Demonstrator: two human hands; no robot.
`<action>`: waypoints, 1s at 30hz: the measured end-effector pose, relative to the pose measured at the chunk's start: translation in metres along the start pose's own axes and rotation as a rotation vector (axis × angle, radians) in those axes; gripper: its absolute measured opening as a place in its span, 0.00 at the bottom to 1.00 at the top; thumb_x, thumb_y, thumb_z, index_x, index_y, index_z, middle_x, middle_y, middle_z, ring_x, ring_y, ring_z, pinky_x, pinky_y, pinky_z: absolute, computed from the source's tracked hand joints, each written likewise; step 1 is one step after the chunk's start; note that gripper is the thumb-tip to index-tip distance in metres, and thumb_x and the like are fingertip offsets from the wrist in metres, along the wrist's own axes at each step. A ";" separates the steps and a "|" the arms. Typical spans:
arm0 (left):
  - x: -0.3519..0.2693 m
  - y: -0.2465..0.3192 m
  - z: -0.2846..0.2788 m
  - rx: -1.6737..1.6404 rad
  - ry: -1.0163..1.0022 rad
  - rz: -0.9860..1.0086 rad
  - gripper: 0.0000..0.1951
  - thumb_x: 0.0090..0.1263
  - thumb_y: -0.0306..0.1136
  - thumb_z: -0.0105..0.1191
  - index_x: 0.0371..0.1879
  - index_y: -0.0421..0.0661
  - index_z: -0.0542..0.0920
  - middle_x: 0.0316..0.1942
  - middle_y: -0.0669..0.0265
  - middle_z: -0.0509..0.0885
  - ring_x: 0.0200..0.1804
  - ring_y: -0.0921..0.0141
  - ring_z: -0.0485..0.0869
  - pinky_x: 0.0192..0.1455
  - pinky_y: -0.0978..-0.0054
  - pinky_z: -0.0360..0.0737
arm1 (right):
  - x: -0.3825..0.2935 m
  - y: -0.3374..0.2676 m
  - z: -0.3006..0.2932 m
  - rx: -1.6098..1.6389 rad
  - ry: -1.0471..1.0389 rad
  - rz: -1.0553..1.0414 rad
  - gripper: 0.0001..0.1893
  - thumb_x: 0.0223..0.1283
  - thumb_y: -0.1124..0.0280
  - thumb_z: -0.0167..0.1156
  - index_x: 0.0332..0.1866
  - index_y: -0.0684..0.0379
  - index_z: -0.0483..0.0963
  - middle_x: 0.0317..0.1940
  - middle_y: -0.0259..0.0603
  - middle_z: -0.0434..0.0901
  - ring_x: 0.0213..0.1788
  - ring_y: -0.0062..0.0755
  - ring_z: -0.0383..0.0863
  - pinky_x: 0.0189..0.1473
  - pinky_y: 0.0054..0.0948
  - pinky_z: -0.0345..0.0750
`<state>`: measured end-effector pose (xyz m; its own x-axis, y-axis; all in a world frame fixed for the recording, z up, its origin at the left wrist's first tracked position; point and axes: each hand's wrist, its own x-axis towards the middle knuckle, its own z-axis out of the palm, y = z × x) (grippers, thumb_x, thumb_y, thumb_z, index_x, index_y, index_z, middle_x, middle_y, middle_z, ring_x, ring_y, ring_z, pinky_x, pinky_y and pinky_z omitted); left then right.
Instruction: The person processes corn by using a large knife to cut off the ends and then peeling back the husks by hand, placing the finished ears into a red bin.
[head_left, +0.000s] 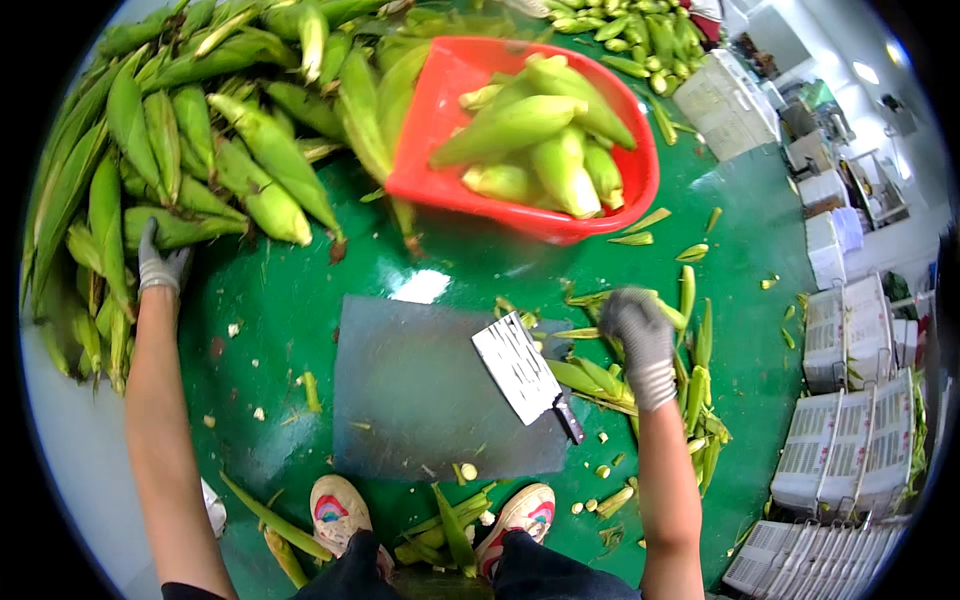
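My left hand (161, 262), in a grey glove with a white cuff, reaches to the edge of a corn pile. Its fingers are spread and touch a green ear of corn (180, 227) in the husk. My right hand (637, 326), also gloved and blurred, is curled over loose corn husks (607, 379); whether it grips any is unclear. Between my arms, a dark cutting board (420, 390) lies on the green floor. A cleaver (517, 367) rests on its right part, dark handle (569, 418) pointing toward the lower right.
Beyond the board, a red plastic scoop-shaped basin (420, 169) holds several trimmed ears (517, 131). Unhusked corn (262, 176) is heaped at the left. More ears (645, 41) lie at the back. White crates (832, 442) line the right side. Husk scraps (454, 532) lie between my shoes (341, 514).
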<state>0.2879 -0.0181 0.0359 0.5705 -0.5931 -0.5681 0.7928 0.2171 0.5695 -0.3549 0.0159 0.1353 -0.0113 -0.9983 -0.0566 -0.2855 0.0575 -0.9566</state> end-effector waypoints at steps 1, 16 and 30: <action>-0.014 0.013 0.007 -0.073 -0.013 -0.039 0.26 0.57 0.44 0.56 0.54 0.48 0.69 0.54 0.57 0.72 0.56 0.57 0.70 0.60 0.56 0.67 | -0.017 0.024 0.011 -0.525 -0.040 -0.037 0.13 0.52 0.72 0.55 0.43 0.64 0.72 0.35 0.46 0.77 0.36 0.36 0.77 0.42 0.30 0.74; -0.235 -0.047 -0.177 0.216 -0.211 -0.293 0.31 0.56 0.52 0.56 0.50 0.41 0.67 0.44 0.52 0.75 0.44 0.55 0.76 0.48 0.52 0.74 | -0.129 0.184 0.007 -0.574 -0.301 0.452 0.11 0.39 0.72 0.60 0.31 0.63 0.72 0.23 0.42 0.77 0.23 0.35 0.75 0.27 0.32 0.72; -0.282 -0.129 -0.151 2.020 -1.019 -0.356 0.20 0.47 0.37 0.58 0.40 0.43 0.75 0.28 0.52 0.80 0.33 0.56 0.80 0.37 0.65 0.78 | -0.221 0.042 0.072 -0.141 -0.098 0.447 0.08 0.51 0.75 0.59 0.29 0.62 0.66 0.17 0.29 0.65 0.20 0.17 0.62 0.23 0.19 0.64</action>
<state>0.0571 0.2377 0.0325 -0.2715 -0.6245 -0.7323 -0.7338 -0.3581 0.5774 -0.2952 0.2390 0.0868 -0.0739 -0.8702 -0.4871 -0.4009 0.4732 -0.7845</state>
